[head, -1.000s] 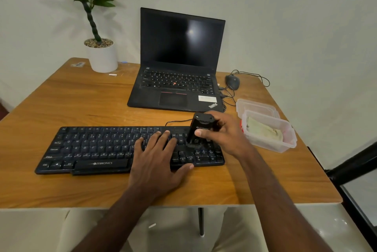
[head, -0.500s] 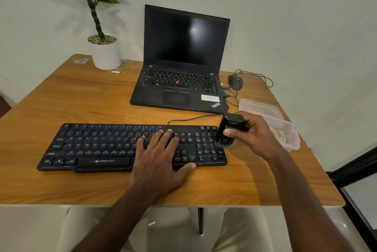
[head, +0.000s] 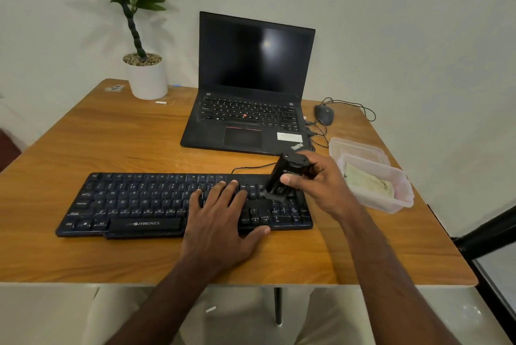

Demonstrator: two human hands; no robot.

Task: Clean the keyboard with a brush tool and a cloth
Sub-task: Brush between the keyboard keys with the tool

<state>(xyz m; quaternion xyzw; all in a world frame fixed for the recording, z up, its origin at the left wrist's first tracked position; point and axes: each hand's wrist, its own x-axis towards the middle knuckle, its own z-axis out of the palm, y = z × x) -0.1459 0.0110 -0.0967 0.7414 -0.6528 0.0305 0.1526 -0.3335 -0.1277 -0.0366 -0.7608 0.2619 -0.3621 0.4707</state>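
While our left hand (head: 220,221) lies flat on the keyboard (head: 134,202), fingers spread, it holds nothing. Our right hand (head: 321,185) has its grip closed on the brush (head: 283,180), tip at the right-hand keys.

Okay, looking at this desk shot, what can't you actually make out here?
Head view only:
- Keys under the left hand on the keyboard: covered.
- Brush tool bristle tip: blurred, dark against the keys.
- Cloth in the plastic container: hazy through its wall.
- Dust on keys: too small.
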